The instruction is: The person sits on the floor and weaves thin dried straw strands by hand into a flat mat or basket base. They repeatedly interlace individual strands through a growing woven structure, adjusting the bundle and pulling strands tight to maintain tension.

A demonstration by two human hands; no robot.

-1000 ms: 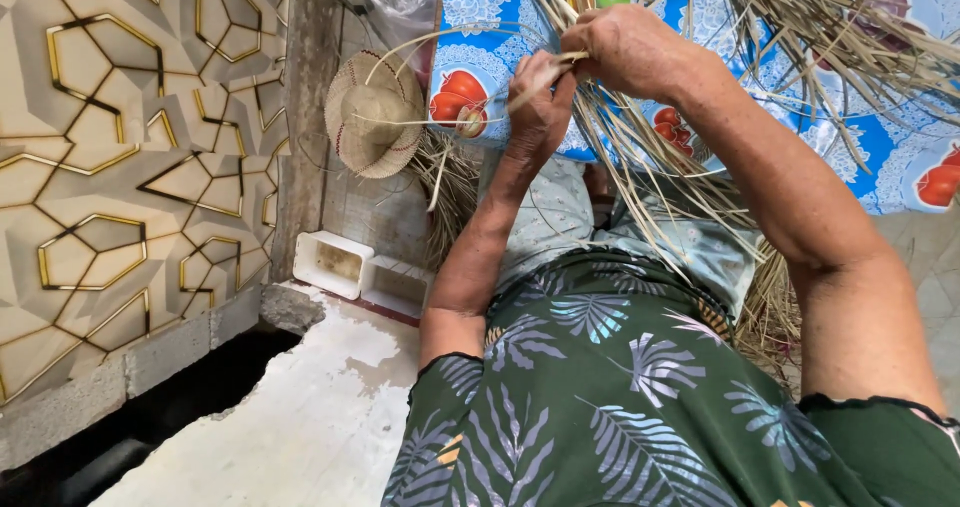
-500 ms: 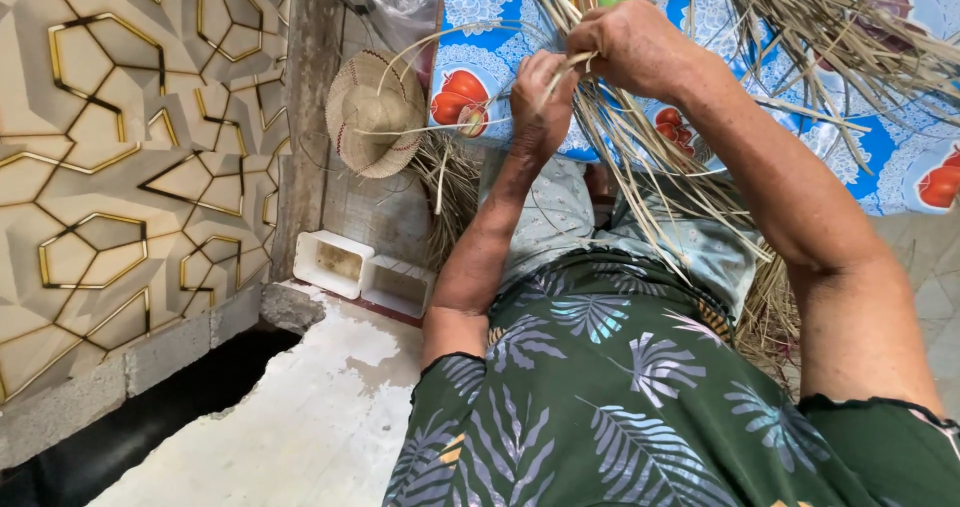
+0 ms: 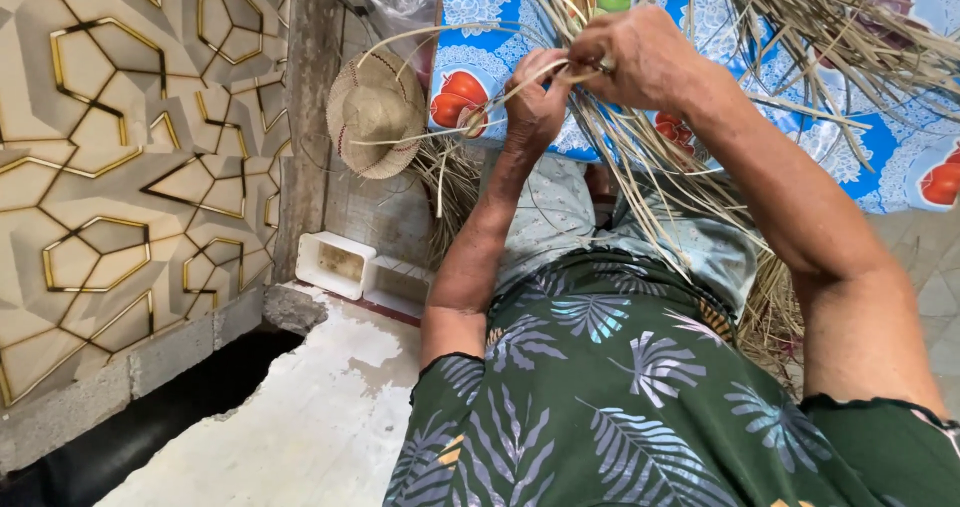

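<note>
Together, both hands [image 3: 600, 72] pinch thin, pale, dry straw strands [image 3: 640, 167].

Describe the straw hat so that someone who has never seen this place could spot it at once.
Start at the wall with gold-lined geometric panels on the left and go right to the grey wooden boards. There hangs the round woven straw hat, left of the left hand. Unlike the loose dry straw strips nearby, it is a finished, domed round shape.

A round straw hat [image 3: 375, 114] hangs left of the hands, with a clear plastic bag [image 3: 400, 2] above it. Below the hat, two white plastic tubs [image 3: 365, 272] sit on the floor. Behind the hands spreads a blue cloth with fruit prints [image 3: 480, 37]. A gold-lined patterned wall [image 3: 130, 157] stands far left.
</note>
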